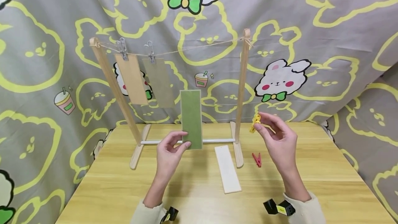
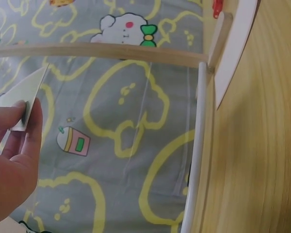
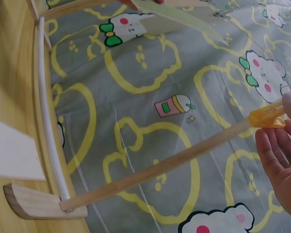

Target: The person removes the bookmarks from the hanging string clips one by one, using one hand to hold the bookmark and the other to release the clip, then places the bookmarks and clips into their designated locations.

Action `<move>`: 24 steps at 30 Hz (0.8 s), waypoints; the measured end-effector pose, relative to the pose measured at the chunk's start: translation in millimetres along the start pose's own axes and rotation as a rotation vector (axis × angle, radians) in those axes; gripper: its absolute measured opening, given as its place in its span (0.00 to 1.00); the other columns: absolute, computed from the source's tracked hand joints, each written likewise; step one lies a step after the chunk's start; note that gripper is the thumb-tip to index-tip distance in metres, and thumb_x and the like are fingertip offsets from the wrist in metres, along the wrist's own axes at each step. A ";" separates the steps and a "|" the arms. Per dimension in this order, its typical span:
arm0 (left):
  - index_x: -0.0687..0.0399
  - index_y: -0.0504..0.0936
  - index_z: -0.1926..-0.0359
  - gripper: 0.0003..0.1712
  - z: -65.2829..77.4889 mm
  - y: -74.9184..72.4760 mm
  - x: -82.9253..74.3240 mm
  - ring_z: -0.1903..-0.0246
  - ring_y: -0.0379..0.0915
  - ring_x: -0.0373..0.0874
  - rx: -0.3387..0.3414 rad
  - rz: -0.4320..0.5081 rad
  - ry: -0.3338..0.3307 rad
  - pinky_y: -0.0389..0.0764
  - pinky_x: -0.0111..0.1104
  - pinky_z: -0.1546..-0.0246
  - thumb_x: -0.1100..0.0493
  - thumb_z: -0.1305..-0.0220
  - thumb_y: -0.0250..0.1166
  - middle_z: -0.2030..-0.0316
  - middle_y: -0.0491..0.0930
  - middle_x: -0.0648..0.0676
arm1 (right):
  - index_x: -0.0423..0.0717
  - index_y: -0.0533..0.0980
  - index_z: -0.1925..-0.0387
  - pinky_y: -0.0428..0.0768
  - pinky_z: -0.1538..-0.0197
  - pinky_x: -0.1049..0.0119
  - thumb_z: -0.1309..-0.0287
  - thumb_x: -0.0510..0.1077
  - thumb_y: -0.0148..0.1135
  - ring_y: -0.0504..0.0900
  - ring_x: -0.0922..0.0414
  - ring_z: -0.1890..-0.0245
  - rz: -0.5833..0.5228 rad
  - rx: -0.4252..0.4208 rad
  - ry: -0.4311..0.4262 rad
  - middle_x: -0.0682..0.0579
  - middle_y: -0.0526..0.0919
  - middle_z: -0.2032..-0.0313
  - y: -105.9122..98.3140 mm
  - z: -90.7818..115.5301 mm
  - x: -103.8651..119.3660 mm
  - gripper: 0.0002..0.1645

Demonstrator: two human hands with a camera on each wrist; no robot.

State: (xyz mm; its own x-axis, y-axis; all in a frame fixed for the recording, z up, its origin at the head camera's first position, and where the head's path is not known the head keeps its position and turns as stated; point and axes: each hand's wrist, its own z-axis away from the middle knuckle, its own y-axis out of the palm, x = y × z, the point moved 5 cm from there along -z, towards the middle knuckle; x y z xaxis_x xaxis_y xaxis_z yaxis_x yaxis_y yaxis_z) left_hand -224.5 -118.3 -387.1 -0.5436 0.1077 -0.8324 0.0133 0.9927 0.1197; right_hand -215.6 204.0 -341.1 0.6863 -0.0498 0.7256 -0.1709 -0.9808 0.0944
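Pale sleeves [image 1: 309, 212] lie nearest the head camera, each bearing a black wrist device [image 1: 269, 206] well below the fingers. Left hand [image 1: 169, 149]: thumb and fingers pinch the lower left edge of a green card [image 1: 191, 117], which stands upright above the fingertips. Right hand [image 1: 280, 137]: thumb and forefinger pinch a yellow clip [image 1: 255, 123]; the other fingers are bent, apart from the clip. Judged by eye, the card is thin, light and fairly stiff, since it shows no sag; a pinch low on one side leaves the top edge free, though it may swivel there. The clip appears to be light, smooth plastic, best held by its handle ends, and could slip if squeezed off-centre. Below the right fingers lie a red clip [image 1: 257, 160] and, to its left, a white strip [image 1: 228, 169]. Markings: a yellow label [image 1: 282, 210] on the right wrist device, too small to read; no brand or other writing is legible.
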 end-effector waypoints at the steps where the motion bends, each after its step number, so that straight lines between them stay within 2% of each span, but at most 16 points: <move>1: 0.76 0.81 0.54 0.18 1.2 -0.2 0.2 0.55 0.83 0.41 -0.005 0.000 -0.002 0.87 0.35 0.56 0.83 0.47 0.70 0.56 0.83 0.59 | 0.25 0.80 0.48 0.84 0.47 0.68 0.46 0.19 0.67 0.86 0.56 0.55 -0.003 -0.005 0.008 0.39 0.84 0.56 -1.6 0.5 -1.0 0.22; 9: 0.76 0.81 0.53 0.19 3.6 2.4 5.9 0.56 0.84 0.41 0.013 -0.001 -0.035 0.88 0.36 0.57 0.83 0.47 0.70 0.56 0.84 0.61 | 0.26 0.80 0.47 0.84 0.47 0.69 0.45 0.20 0.68 0.85 0.56 0.55 0.043 -0.056 0.050 0.42 0.86 0.54 -14.9 0.5 -4.8 0.21; 15: 0.74 0.82 0.51 0.20 6.1 4.2 9.9 0.60 0.83 0.41 0.018 -0.003 -0.082 0.88 0.36 0.58 0.82 0.46 0.70 0.53 0.82 0.65 | 0.24 0.79 0.47 0.84 0.49 0.71 0.42 0.22 0.66 0.85 0.57 0.56 -0.004 -0.055 0.056 0.43 0.86 0.55 -19.4 -0.6 -7.8 0.20; 20: 0.73 0.83 0.51 0.20 8.9 5.2 13.0 0.61 0.83 0.41 0.022 -0.005 -0.129 0.88 0.37 0.58 0.82 0.46 0.71 0.51 0.82 0.65 | 0.24 0.79 0.47 0.84 0.49 0.71 0.42 0.23 0.67 0.85 0.57 0.57 -0.003 -0.059 0.092 0.44 0.86 0.56 -22.9 -0.4 -14.8 0.20; 24: 0.73 0.83 0.51 0.20 7.5 8.2 15.6 0.62 0.82 0.41 0.030 -0.008 -0.138 0.88 0.37 0.59 0.82 0.47 0.71 0.52 0.82 0.65 | 0.26 0.79 0.46 0.85 0.50 0.71 0.42 0.24 0.67 0.85 0.57 0.58 0.006 -0.059 0.109 0.44 0.85 0.57 -25.5 -0.7 -21.9 0.21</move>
State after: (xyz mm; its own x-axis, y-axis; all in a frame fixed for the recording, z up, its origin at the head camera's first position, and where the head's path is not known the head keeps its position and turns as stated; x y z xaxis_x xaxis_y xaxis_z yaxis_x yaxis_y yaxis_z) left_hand -226.6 -108.1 -403.1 -0.4229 0.1046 -0.9001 0.0355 0.9945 0.0989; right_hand -226.8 230.2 -358.9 0.6050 -0.0318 0.7956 -0.2185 -0.9675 0.1274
